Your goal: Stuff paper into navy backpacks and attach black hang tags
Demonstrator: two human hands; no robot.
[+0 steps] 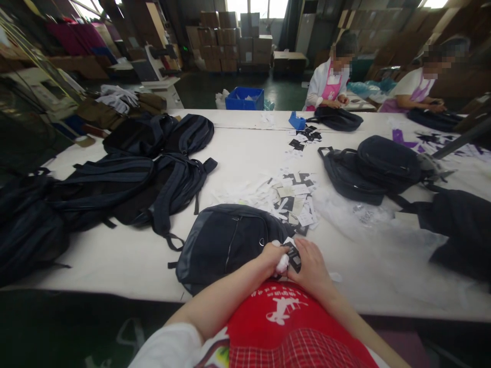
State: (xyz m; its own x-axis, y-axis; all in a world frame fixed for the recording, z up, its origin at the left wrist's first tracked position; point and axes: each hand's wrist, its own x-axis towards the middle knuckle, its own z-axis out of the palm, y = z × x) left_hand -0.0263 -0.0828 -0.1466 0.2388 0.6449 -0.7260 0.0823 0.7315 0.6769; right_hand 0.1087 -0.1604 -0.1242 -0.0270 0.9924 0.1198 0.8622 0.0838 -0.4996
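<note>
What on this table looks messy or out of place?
The loose tags lie strewn in an untidy heap beyond the nearest backpack, and crumpled clear plastic sprawls to their right, not folded or stacked. I see no obvious damage.

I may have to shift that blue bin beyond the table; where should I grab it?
Probably by the left and right rims, one hand each, from above: the blue bin stands upright, open-topped, with pale material inside, and the white table bars the near side.
</note>
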